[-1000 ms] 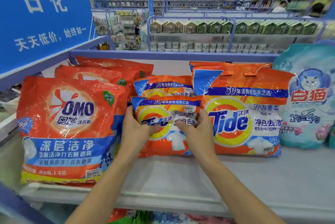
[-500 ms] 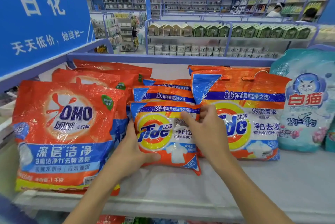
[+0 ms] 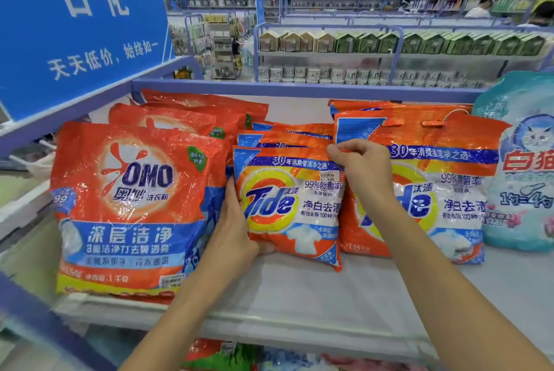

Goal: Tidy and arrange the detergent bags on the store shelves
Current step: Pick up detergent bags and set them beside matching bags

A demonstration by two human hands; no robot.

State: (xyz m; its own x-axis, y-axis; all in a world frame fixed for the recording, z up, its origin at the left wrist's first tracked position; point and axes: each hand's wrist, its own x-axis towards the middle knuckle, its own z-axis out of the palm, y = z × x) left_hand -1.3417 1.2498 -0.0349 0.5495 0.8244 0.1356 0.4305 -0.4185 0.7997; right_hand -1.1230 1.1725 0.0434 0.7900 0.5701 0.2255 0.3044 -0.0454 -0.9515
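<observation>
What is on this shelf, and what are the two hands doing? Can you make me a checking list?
Surface: pale shelf, bare at the front.
Job's things: small Tide bag stands in front of more small ones; large Tide bag is to its right, OMO bag to its left, and teal cat pouch is at the far right.
Clutter: nothing seen.
Grips: left hand holds the small Tide bag's left side, thumb under its bottom edge; right hand pinches its top right corner.
Cables: nothing seen.
Surroundings: blue sign up on the left; house-shaped boxes on an aisle behind.
</observation>
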